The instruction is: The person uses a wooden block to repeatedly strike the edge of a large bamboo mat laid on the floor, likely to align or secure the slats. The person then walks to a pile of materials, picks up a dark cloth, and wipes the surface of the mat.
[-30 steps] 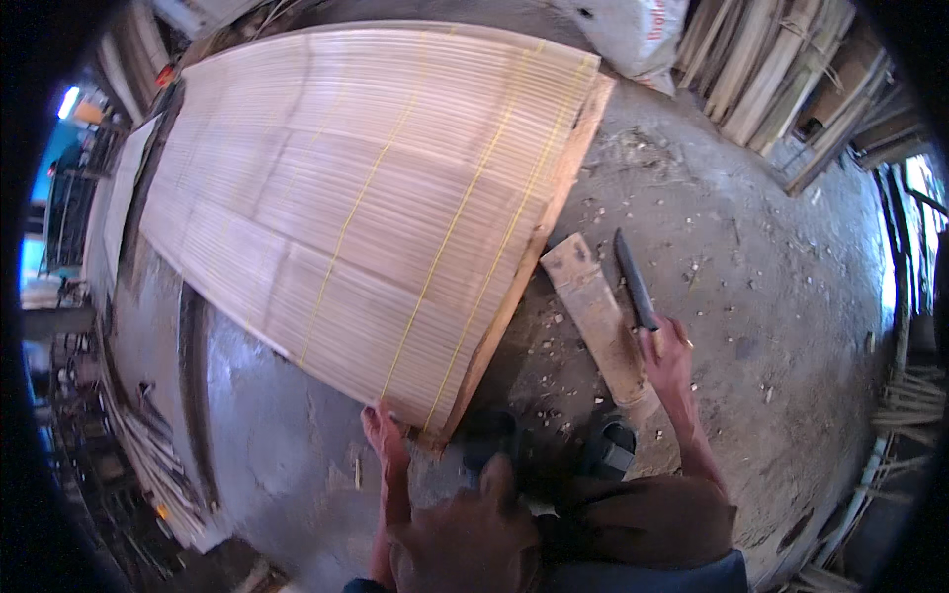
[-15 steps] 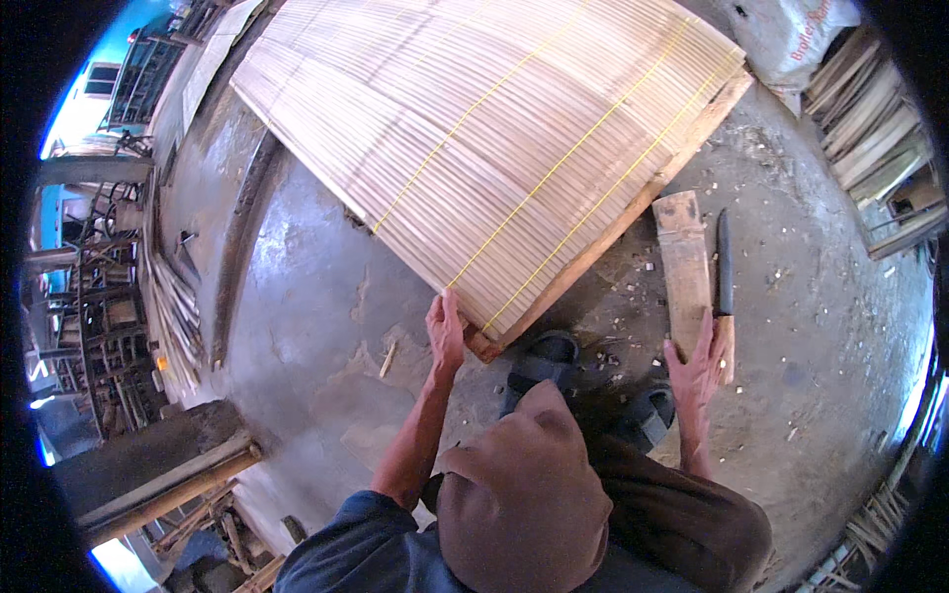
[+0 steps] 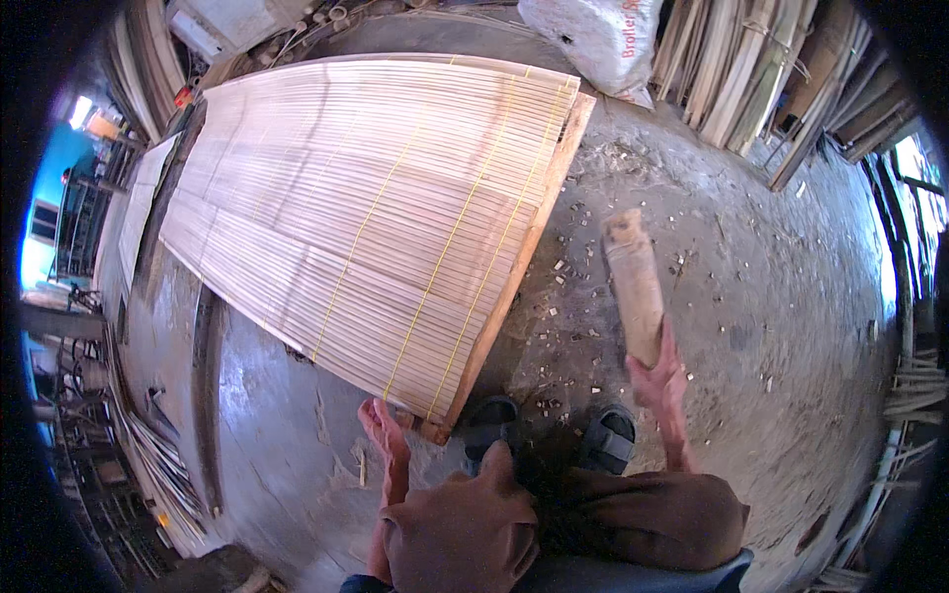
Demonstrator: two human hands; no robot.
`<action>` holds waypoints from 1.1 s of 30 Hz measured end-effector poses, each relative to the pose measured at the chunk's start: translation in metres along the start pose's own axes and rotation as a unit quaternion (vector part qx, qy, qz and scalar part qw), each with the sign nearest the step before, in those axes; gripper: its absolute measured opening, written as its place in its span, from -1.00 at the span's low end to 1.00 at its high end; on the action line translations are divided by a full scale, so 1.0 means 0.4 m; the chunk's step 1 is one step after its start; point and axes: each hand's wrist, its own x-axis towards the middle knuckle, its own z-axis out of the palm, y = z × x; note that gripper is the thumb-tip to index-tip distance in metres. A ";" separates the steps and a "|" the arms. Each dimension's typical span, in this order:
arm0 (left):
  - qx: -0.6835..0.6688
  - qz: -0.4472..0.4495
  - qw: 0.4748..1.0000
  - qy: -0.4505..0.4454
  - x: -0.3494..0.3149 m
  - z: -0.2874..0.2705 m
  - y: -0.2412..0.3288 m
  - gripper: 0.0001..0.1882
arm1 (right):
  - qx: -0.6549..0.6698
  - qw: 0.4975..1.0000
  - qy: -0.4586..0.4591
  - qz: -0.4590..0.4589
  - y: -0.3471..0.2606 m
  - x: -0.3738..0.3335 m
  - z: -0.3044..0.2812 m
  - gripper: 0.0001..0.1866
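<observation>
A large mat of thin pale slats (image 3: 287, 188), crossed by yellow cords (image 3: 445, 262), lies on a wooden board (image 3: 516, 272) whose edge shows along the right side. By the mat's near corner is my left hand (image 3: 384, 432). Its fingers are curled together at the end of one yellow cord; whatever they hold is too small to make out. Out to the right, my right hand (image 3: 656, 381) is closed round the lower end of a flat wooden block (image 3: 636, 282), blurred slightly by motion. The dark-bladed knife cannot be made out clearly now.
My sandalled feet (image 3: 605, 440) are between the mat and my right hand. Small wood chips (image 3: 559, 265) litter the concrete floor (image 3: 781, 326). A white sack (image 3: 598, 40) and bundled wooden strips (image 3: 736, 74) stand at the back. Long thin strips (image 3: 158, 465) lie at left.
My right hand has taken hold of the wooden block, which has shifted. The knife seen beside it is no longer clearly visible. My view has turned right; my left hand stays by the mat's corner.
</observation>
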 end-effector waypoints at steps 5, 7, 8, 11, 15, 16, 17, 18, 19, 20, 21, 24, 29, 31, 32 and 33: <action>0.049 0.057 0.997 0.022 0.011 0.013 0.013 -0.56 | -0.072 0.995 0.030 0.062 0.110 0.115 -0.099 -0.04; 0.053 0.069 0.996 0.009 0.022 0.011 0.018 -0.55 | -0.085 0.994 0.011 0.063 0.132 0.156 -0.135 -0.04; 0.059 0.074 0.996 0.004 0.025 0.002 0.018 -0.54 | -0.090 0.994 -0.002 0.064 0.142 0.171 -0.143 -0.04; 0.023 0.088 0.996 0.013 0.025 0.019 -0.015 -0.52 | -0.116 0.991 -0.032 0.058 0.201 0.203 -0.163 -0.07; 0.060 0.114 0.991 0.027 0.005 0.015 0.024 -0.51 | -0.157 0.985 0.062 -0.033 0.259 0.180 -0.120 -0.16; 0.100 0.128 0.986 0.039 -0.016 0.020 0.067 -0.51 | -0.197 0.969 0.116 -0.092 0.264 0.169 -0.108 -0.19; 0.139 0.142 0.979 0.051 -0.034 0.028 0.100 -0.52 | -0.236 0.945 0.169 -0.150 0.267 0.155 -0.095 -0.21; 0.158 0.164 0.972 0.062 -0.039 0.027 0.123 -0.53 | -0.202 0.954 0.132 -0.180 0.247 0.137 -0.073 -0.25; 0.177 0.185 0.964 0.072 -0.041 0.030 0.140 -0.54 | -0.169 0.959 0.095 -0.208 0.216 0.104 -0.045 -0.29; 0.196 0.206 0.955 0.079 -0.047 0.037 0.151 -0.55 | -0.137 0.961 0.056 -0.235 0.191 0.066 -0.019 -0.32; 0.174 0.210 0.961 0.054 -0.057 0.057 0.166 -0.57 | -0.159 0.967 0.029 -0.197 0.167 0.029 0.004 -0.35; 0.057 0.216 0.973 -0.056 -0.099 0.146 0.213 -0.65 | -0.167 0.978 -0.020 -0.125 0.120 -0.020 0.059 -0.44; 0.076 0.177 0.867 -0.459 -0.216 0.337 0.320 -0.77 | 0.100 0.993 0.010 -0.066 0.145 -0.083 0.154 -0.62; -0.025 0.047 0.821 -0.569 -0.250 0.407 0.260 -0.73 | 0.161 0.981 -0.105 0.006 0.045 -0.103 0.144 -0.67; -0.015 -0.062 0.817 -0.572 -0.249 0.405 0.272 -0.71 | 0.262 0.952 -0.155 0.046 -0.068 -0.105 0.126 -0.68; -0.013 -0.179 0.785 -0.593 -0.287 0.437 0.299 -0.70 | 0.258 0.962 -0.094 -0.014 -0.095 -0.121 0.129 -0.68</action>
